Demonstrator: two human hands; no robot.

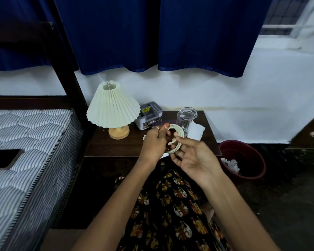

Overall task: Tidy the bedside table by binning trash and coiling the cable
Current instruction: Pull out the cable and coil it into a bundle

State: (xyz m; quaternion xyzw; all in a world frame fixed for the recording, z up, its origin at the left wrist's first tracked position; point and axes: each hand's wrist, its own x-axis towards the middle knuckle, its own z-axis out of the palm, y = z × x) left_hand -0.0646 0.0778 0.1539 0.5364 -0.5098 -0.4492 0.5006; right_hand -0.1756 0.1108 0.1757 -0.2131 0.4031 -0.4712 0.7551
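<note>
You have the cable (176,136) wound into a small pale coil, held up in the middle of the frame between your two hands, above the front edge of the bedside table (116,147). Your left hand (155,144) sits on the coil's left side, fingers curled round the loops with the thumb up against the top of them, so the coil rests inside that grip. Your right hand (194,156) lies just below and to the right of the coil, palm turned up and half open; its thumb and forefinger pinch the loose end of the cable where it crosses the lower loops, while the other fingers stay loosely bent and hold nothing.

Just behind the coil, toward the upper right of it, a clear glass (186,117) stands on the table, with crumpled white paper (196,131) lying right beside it. To the left of the glass sits a small grey-and-white box (149,115), and further left a lamp (113,109) with a pleated cream shade on a wooden base. At the right of the frame, on the floor beside the table, a dark red bin (243,160) holds some white scraps. A striped mattress (26,142) fills the left side.
</note>
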